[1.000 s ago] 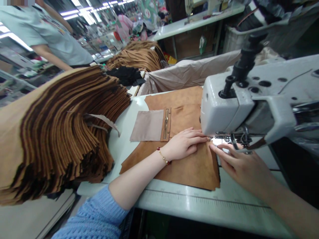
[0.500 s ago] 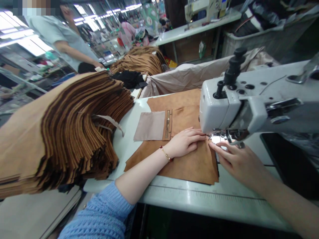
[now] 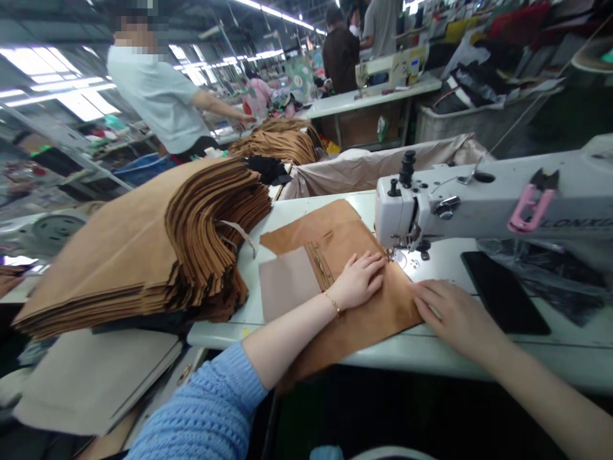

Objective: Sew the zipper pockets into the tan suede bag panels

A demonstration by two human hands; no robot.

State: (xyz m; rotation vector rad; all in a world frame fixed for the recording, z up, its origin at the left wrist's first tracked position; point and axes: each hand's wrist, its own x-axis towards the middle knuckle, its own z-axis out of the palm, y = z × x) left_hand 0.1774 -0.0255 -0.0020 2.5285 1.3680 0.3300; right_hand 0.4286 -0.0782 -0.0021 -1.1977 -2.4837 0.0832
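One tan panel (image 3: 383, 313) lay mid-frame, left hand (image 3: 359, 281) flat on it, grip unclenched; right hand (image 3: 447, 313) at its edge, grip unclear.

Forearms (image 3: 288, 335) angled inward, hands (image 3: 359, 280) (image 3: 450, 312) palm-down

Left hand (image 3: 360, 279) on tan panel (image 3: 364, 327), right fingers (image 3: 430, 292) at its edge

Extends as a pale counter (image 3: 416, 350) under left hand (image 3: 361, 281) and right hand (image 3: 447, 310); bears a brown panel (image 3: 385, 313) beneath the left, part of a brown stack (image 3: 138, 230) farther left, a sewing machine (image 3: 460, 198) beyond both, a flat black object (image 3: 505, 294) right of the right.
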